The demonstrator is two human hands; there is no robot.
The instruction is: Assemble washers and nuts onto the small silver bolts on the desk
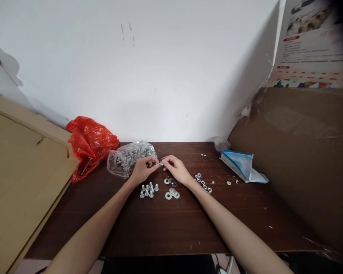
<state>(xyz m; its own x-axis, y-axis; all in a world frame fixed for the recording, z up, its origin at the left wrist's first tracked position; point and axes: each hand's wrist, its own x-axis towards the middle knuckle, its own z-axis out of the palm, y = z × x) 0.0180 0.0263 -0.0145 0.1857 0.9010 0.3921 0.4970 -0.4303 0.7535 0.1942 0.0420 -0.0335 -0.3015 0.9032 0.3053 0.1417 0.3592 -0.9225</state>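
Head: one bolt between two hands

At the frame's center, two hands hold a small bolt above bolts and washers on a table.

Nuts, seemingly, right of washers

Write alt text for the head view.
Bare left hand and right hand pinch a small silver fastener above a brown table. Nearby are silver bolts, flat round washers and shiny nuts; left, a clear plastic bag of metal parts and crumpled red bag.
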